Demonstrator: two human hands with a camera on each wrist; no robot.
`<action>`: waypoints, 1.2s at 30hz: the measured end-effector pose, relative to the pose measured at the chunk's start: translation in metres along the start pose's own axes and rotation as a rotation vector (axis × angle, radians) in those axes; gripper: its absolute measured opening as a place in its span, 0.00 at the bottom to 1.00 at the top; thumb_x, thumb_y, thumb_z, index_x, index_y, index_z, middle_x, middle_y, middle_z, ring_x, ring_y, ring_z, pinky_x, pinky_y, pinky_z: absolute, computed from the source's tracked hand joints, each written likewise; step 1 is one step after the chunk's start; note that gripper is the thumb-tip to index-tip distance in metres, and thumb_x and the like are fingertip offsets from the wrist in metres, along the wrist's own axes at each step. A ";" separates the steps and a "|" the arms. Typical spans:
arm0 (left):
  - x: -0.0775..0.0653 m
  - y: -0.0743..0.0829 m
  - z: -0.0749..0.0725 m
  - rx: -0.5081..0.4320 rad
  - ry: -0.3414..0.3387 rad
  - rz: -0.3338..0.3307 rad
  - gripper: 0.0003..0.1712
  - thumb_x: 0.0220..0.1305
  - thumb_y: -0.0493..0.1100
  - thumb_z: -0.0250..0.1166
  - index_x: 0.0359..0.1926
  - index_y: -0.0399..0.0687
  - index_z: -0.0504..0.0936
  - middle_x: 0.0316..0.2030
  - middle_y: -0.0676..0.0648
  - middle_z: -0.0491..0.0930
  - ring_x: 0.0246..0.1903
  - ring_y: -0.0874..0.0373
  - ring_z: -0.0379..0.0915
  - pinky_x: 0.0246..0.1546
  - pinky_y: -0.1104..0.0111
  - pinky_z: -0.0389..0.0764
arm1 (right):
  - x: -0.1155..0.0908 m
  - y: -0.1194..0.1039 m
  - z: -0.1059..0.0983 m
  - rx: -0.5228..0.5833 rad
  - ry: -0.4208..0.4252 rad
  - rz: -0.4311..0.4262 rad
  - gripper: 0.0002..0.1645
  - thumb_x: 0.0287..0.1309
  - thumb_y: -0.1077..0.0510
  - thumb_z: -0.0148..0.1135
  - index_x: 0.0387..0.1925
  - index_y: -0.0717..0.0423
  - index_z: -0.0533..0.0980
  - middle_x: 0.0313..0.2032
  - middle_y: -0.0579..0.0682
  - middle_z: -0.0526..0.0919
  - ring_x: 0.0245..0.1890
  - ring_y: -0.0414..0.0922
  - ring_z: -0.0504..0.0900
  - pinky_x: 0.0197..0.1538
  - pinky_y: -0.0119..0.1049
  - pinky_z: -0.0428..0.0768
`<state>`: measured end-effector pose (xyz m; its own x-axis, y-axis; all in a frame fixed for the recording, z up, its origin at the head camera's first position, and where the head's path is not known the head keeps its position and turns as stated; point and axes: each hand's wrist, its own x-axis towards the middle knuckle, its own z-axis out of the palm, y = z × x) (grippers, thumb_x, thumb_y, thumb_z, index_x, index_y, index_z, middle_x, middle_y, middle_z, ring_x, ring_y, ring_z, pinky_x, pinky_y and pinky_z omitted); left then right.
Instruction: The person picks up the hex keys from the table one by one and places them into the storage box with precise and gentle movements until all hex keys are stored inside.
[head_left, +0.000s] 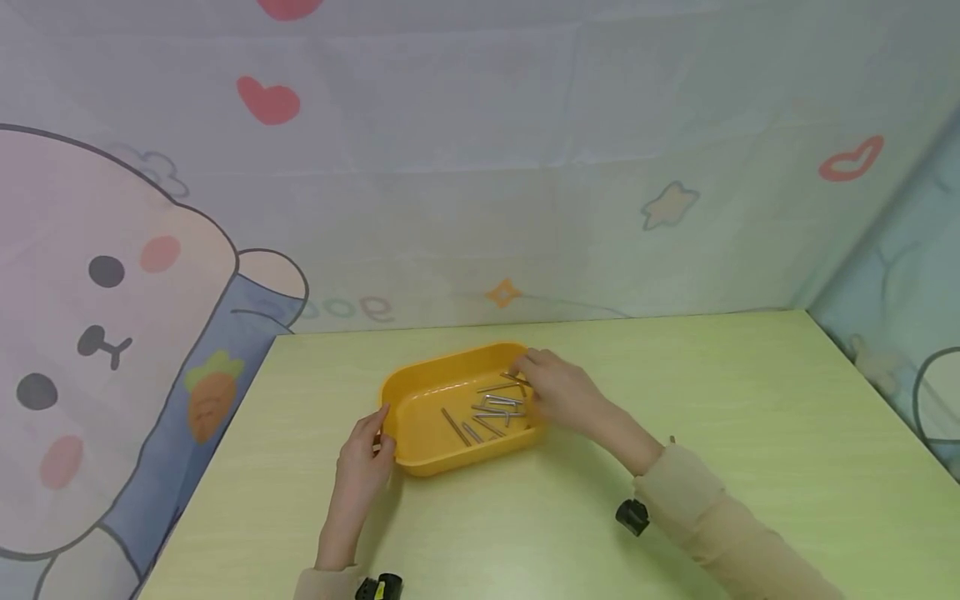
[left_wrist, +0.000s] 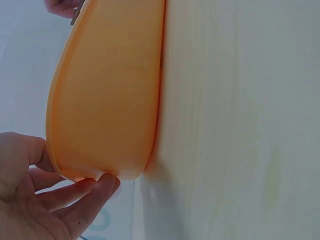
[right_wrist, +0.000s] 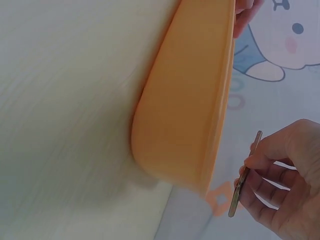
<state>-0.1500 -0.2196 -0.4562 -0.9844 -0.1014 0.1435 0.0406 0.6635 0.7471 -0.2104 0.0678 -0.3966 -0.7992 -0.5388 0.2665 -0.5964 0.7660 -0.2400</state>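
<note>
A yellow plastic tray (head_left: 423, 417) stands on the table with several thin metal pieces (head_left: 495, 407) in it, some straight and some L-shaped like hex keys. At the tray's left end my left hand (head_left: 362, 468) grips the rim, its thumb and fingers on the end wall in the left wrist view. Over the tray's right end is my right hand (head_left: 566, 393). Between its thumb and fingertips it pinches a thin metal rod (right_wrist: 234, 204), which stands just off the tray's rim in the right wrist view.
The pale yellow-green table (head_left: 750, 417) reaches back to a printed cloth (head_left: 480, 167) with hearts, stars and a cartoon animal. A second patterned cloth (head_left: 900, 275) hangs on the right. Black wrist devices (head_left: 632, 517) show near both sleeves.
</note>
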 end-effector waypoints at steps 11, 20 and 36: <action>-0.001 0.000 0.000 0.001 0.012 0.021 0.27 0.65 0.33 0.51 0.66 0.36 0.68 0.61 0.34 0.72 0.48 0.44 0.77 0.49 0.54 0.83 | 0.017 -0.017 0.004 0.025 -0.063 0.010 0.25 0.46 0.71 0.64 0.48 0.53 0.77 0.49 0.50 0.80 0.51 0.47 0.78 0.44 0.39 0.82; 0.001 -0.001 0.000 -0.010 -0.001 0.006 0.28 0.66 0.34 0.50 0.67 0.36 0.67 0.62 0.35 0.70 0.49 0.44 0.76 0.51 0.55 0.82 | 0.031 -0.025 0.013 0.057 -0.088 -0.003 0.24 0.49 0.73 0.58 0.49 0.52 0.76 0.51 0.51 0.80 0.52 0.47 0.78 0.47 0.40 0.82; 0.002 -0.004 0.000 -0.015 0.004 -0.001 0.28 0.65 0.35 0.50 0.67 0.39 0.67 0.62 0.36 0.71 0.50 0.44 0.77 0.51 0.54 0.82 | 0.049 -0.033 0.038 0.188 -0.127 -0.007 0.23 0.50 0.71 0.59 0.48 0.52 0.76 0.38 0.48 0.79 0.38 0.42 0.75 0.41 0.34 0.78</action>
<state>-0.1519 -0.2222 -0.4586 -0.9837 -0.1054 0.1455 0.0420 0.6526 0.7566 -0.2331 0.0028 -0.4105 -0.7907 -0.5930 0.1523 -0.5962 0.6892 -0.4118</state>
